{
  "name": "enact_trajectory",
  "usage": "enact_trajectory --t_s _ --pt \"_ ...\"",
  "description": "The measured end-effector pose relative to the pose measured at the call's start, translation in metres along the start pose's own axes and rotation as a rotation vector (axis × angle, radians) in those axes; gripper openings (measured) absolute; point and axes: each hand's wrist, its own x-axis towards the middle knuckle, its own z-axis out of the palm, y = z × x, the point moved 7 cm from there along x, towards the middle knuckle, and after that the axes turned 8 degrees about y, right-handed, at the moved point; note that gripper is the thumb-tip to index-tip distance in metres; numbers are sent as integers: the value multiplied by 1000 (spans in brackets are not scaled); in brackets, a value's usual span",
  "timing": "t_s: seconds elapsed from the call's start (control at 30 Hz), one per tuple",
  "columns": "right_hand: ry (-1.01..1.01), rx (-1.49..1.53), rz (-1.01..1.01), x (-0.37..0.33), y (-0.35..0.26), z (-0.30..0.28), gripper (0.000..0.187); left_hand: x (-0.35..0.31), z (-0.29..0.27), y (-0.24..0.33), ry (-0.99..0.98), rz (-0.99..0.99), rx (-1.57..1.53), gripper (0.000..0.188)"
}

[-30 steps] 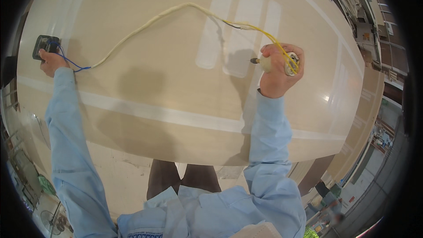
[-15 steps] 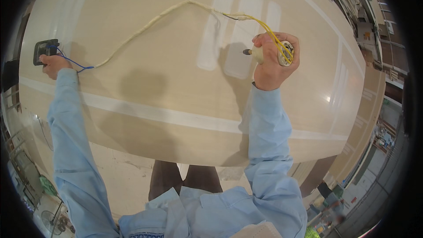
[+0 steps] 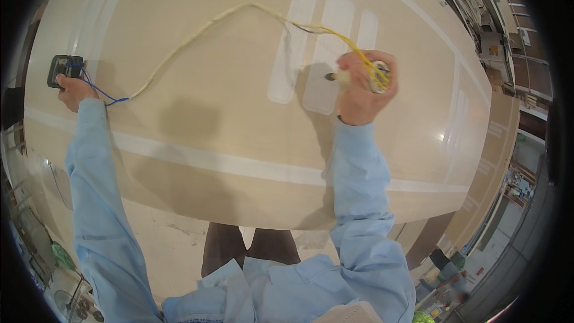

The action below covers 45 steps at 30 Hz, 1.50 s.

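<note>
My right hand is wrapped round a pale, drill-like tool with a dark chuck and a thin bit pointing left. Its rear end shows an opening, where yellow wires go in. A cream, tape-wrapped cable arches from these wires across to the left. There it ends in blue wires that run into a black, square-framed part. My left hand grips the near side of that part, thumb on top. Fingers under the tool and the part are hidden; the right hand is slightly blurred.
Beneath both hands lies a broad beige board with pale filled strips and patches. Beyond its right edge stand cardboard-coloured panels and cluttered shelving. A fan stands low at the left. My legs are at the near edge.
My right hand has shifted a little to the left with the drill-like tool, and the yellow wires came along. My left hand keeps its grip on the black part, almost in place.
</note>
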Motion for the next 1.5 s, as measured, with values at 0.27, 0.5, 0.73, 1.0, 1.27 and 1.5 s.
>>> enact_trajectory --t_s 0.27,0.5,0.73,1.0,1.27,1.5 --pt "59 -44 18 12 12 -20 19 1 1 -2 23 6 59 81" --pt "45 16 -43 17 1 -12 20 -1 1 0 20 -5 12 80" --pt "-1 46 50 18 20 14 19 -1 3 -2 16 -21 -21 79" --pt "56 51 10 29 19 1 19 2 4 -2 9 -13 19 80" --pt "75 -76 21 40 35 -7 21 -1 5 -2 -12 -29 -3 81" --pt "101 69 -21 43 22 -2 22 1 4 -2 10 4 -4 82"
